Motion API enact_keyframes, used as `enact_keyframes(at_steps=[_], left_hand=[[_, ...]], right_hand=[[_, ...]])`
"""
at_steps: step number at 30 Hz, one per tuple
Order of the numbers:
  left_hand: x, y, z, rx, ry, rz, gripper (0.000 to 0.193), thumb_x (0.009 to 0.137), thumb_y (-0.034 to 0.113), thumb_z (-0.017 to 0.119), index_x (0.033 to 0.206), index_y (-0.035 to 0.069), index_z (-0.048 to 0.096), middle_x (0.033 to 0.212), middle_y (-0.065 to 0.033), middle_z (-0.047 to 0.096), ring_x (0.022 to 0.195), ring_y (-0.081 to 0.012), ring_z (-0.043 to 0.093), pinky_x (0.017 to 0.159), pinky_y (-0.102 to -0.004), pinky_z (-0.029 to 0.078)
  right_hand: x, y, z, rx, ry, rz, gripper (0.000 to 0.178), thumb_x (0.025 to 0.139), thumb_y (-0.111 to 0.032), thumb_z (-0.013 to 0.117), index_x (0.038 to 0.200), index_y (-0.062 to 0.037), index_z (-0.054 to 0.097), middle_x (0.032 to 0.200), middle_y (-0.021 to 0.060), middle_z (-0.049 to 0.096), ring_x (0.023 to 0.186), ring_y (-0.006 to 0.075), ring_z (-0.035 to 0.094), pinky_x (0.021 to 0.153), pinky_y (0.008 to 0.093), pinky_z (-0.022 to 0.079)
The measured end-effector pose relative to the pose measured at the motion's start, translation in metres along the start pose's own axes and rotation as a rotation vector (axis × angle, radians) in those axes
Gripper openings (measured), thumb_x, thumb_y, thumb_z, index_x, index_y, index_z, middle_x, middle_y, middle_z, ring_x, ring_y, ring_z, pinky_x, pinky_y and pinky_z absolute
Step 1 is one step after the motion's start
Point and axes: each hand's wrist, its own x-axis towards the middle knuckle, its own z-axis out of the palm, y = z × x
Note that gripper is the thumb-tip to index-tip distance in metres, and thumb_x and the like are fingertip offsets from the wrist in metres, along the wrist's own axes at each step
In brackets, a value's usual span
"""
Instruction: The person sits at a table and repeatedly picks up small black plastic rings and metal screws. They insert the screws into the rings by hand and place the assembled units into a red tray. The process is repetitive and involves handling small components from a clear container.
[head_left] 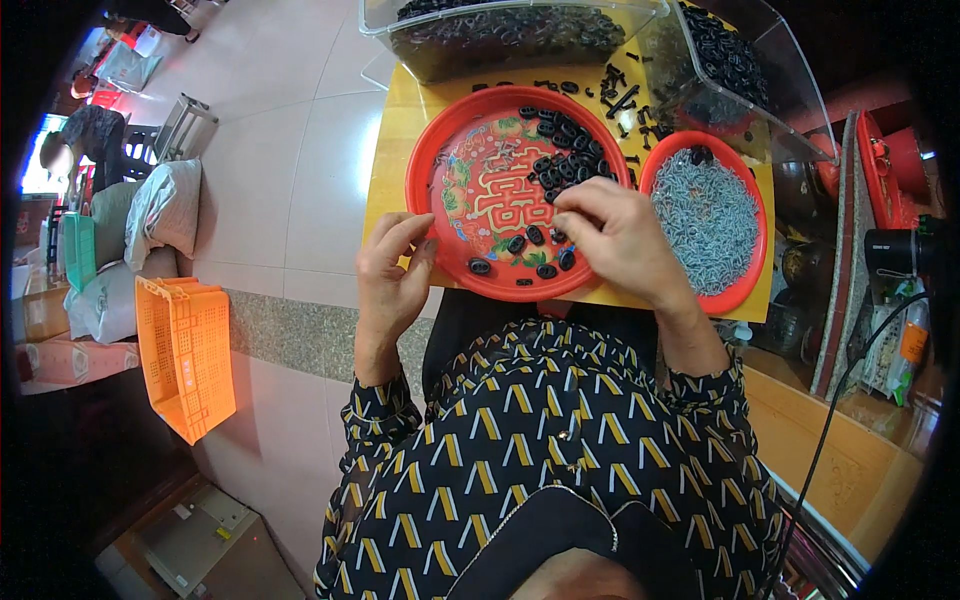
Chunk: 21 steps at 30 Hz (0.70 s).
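Two bare hands work at one yellow table (386, 190) in the upper centre of the frame. On it stand one round red tray (416, 170), one red bowl (763, 225) to the right, and two clear bins, one along the top edge (640, 18) and one in the upper right (780, 130). The black oval pieces (570, 140) lie in the tray: too many to count where they heap at its upper right, while about half a dozen sit scattered near its lower rim.

The left hand (397, 270) is at the tray's left rim, thumb and forefinger parted, with nothing visible between them. The right hand (618, 232) reaches in over the tray's lower right, thumb and forefinger drawn close among the pieces; whether they pinch one, I cannot tell.

The pieces are smooth, dark and rounded, with small recesses in their faces. The glossy tray floor carries gold and green ornament. Slim, silvery metal screws (705, 225) fill the bowl in a bristling layer, uncountable. Both bins are see-through, heaped with black parts. Several black bolts (625, 98) are strewn between tray and bins. One orange crate (185, 350) of perforated plastic stands at left.
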Motion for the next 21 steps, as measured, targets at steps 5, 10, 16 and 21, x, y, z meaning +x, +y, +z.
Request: enact_keyframes(at_steps=[5,10,16,21], left_hand=[[0.0,0.009,-0.003,0.075,-0.051,0.034,0.021,0.068,-0.007,0.059,0.088,-0.001,0.059,0.079,-0.0114,0.055,0.07,-0.0213,0.056,0.057,-0.0274,0.043],[0.011,0.024,-0.002,0.267,-0.313,0.243,0.016,0.065,-0.001,0.061,0.081,0.001,0.06,0.077,-0.0112,0.057,0.072,-0.0253,0.054,0.065,-0.0321,0.044],[0.033,0.027,0.008,0.456,-0.708,0.298,0.012,0.06,0.006,0.061,0.071,0.003,0.059,0.072,-0.0121,0.057,0.074,-0.0297,0.054,0.066,-0.0373,0.045],[0.034,0.021,0.018,0.479,-0.741,0.206,0.009,0.062,0.006,0.059,0.069,0.002,0.056,0.068,-0.0135,0.056,0.066,-0.0316,0.054,0.061,-0.039,0.045]], right_hand=[[-0.008,0.014,0.009,-0.337,-0.181,-0.165,0.009,0.07,-0.007,0.06,0.076,-0.0011,0.057,0.072,0.0118,0.053,0.072,0.0271,0.054,0.063,0.0346,0.044],[-0.009,0.006,0.014,-0.337,-0.329,-0.173,0.011,0.069,-0.01,0.059,0.076,-0.0022,0.057,0.073,0.0139,0.054,0.076,0.0295,0.054,0.068,0.0382,0.044],[-0.004,-0.002,0.03,-0.345,-0.513,-0.148,0.014,0.069,-0.011,0.059,0.08,-0.0011,0.059,0.077,0.0162,0.056,0.078,0.032,0.057,0.068,0.0403,0.046],[0.001,0.0,0.031,-0.414,-0.545,-0.174,0.013,0.069,-0.013,0.061,0.076,-0.0027,0.057,0.076,0.0123,0.053,0.076,0.0289,0.055,0.068,0.0382,0.045]])
